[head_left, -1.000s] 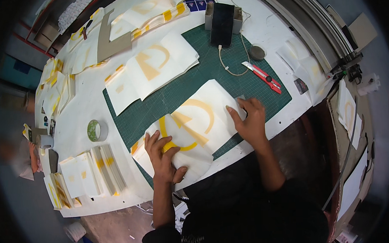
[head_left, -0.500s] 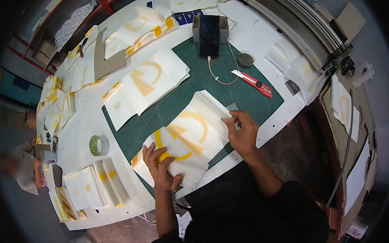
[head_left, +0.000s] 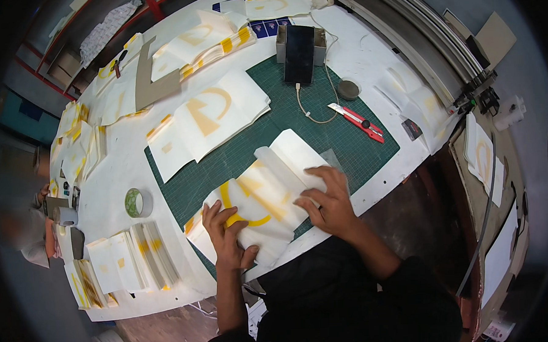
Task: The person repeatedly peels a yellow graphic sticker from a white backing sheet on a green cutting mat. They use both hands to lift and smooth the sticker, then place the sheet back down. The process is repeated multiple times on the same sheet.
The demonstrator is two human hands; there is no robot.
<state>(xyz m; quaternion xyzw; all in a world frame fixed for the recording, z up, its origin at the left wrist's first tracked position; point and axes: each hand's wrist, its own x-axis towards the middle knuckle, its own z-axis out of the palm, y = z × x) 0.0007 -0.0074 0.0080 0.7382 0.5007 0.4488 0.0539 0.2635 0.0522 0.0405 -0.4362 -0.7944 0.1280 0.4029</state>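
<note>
A white paper sheet with pale orange shapes [head_left: 269, 192] lies at a slant on the green cutting mat [head_left: 224, 161], reaching over the table's front edge. Over its lower left part is a crumpled translucent layer with a bright yellow arc [head_left: 258, 222]. My left hand [head_left: 228, 234] rests on this layer, fingers spread. My right hand [head_left: 330, 202] is over the sheet's right part, thumb and fingers apart; its fingertips are at the paper. A raised, curled fold [head_left: 280, 164] runs across the sheet left of those fingers. A small clear plastic piece [head_left: 331, 159] shows just beyond the hand.
Behind lies a stack of similar printed sheets [head_left: 207, 119]. A red utility knife [head_left: 360, 123], a round grey tin [head_left: 347, 89] and a phone on a cable [head_left: 299, 55] are at the back right. Left are a tape roll [head_left: 138, 203] and folded sheets [head_left: 134, 256]. Another person [head_left: 35, 236] is far left.
My right hand has moved left and inward from the sheet's right edge, its pinch opened. A curled fold now stands across the sheet. My left hand has stayed in place.
</note>
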